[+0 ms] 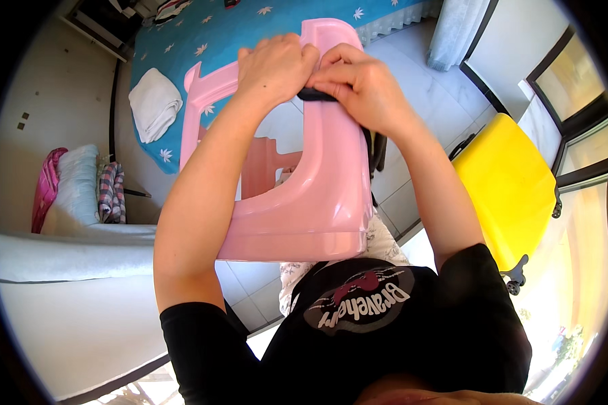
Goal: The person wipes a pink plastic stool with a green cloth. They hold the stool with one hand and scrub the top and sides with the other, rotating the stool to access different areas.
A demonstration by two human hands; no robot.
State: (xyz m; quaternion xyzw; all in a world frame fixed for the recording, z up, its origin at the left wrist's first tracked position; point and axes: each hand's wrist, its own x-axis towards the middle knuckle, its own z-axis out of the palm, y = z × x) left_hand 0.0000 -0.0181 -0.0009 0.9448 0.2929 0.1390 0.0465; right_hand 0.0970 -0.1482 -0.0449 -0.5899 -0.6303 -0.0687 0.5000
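Observation:
A pink moulded plastic frame (329, 192) with a large opening stands upright against my front, its glossy curved side facing me. My left hand (278, 66) is curled over its far top bar, with the fingertips hidden behind the plastic. Beside it, my right hand (362, 88) pinches a black strap (316, 95) wrapped across the frame's upright. The two thumbs almost meet at the strap. More dark strap hangs behind the frame's right side, partly hidden.
A bed with a blue leaf-print sheet (182, 38) lies beyond, bearing a folded white cloth (154, 105). On the right is a yellow suitcase (506, 192) with wheels. Folded bedding (76, 187) rests at left on a pale ledge (76, 255). A pale curtain (456, 35) hangs at upper right.

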